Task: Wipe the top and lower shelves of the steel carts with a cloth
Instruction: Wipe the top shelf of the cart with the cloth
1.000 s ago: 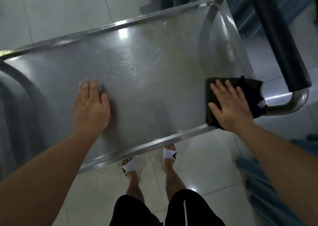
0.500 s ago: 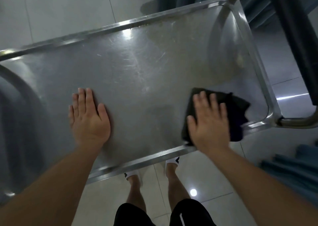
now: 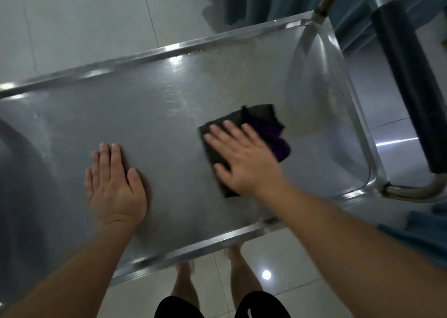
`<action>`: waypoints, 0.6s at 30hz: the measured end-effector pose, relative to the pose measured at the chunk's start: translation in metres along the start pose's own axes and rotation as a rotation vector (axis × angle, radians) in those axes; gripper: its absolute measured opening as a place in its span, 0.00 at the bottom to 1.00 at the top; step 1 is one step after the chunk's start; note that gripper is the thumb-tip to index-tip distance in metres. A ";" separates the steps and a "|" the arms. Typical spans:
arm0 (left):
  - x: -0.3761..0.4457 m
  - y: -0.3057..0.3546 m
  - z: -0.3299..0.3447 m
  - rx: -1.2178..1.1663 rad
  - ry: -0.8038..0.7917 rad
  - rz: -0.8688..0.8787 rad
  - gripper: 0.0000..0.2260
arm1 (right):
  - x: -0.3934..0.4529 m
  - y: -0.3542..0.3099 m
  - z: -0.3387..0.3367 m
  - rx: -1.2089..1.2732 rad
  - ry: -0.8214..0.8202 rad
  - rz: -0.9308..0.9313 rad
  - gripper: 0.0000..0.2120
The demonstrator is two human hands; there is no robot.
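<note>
Brushed glossy steel shelf [image 3: 169, 114]; dark matt cloth [image 3: 261, 124].

A clinic or hospital-like room, judging by the steel cart [image 3: 169, 114] with its padded push handle [image 3: 408, 85], blue-green pleated curtains [image 3: 271, 0] (ward-style) and glossy pale floor tiles [image 3: 79, 22].

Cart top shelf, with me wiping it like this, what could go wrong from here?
1. The cloth is bunched, with a fold sticking out past the right hand, so it may smear or skip strips instead of wiping evenly.
2. The left hand rests bare and flat on the top shelf, likely leaving prints on the steel.
3. The dull patch along the far rim near the handle could be missed if the strokes stay close to you.
</note>
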State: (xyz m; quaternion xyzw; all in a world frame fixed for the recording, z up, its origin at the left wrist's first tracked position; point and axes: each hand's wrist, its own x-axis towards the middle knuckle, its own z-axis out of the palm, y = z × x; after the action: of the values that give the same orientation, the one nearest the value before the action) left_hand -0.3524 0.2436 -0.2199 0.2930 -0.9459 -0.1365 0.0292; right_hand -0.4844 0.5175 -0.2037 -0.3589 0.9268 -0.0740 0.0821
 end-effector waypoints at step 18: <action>0.002 -0.009 0.006 0.042 -0.008 -0.006 0.31 | 0.039 -0.049 0.005 0.121 0.092 0.411 0.37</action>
State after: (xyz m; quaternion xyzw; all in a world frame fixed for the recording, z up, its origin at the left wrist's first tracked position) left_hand -0.3501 0.2373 -0.2282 0.2960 -0.9477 -0.1178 0.0190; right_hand -0.4800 0.4543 -0.2024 -0.1530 0.9772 -0.1272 0.0745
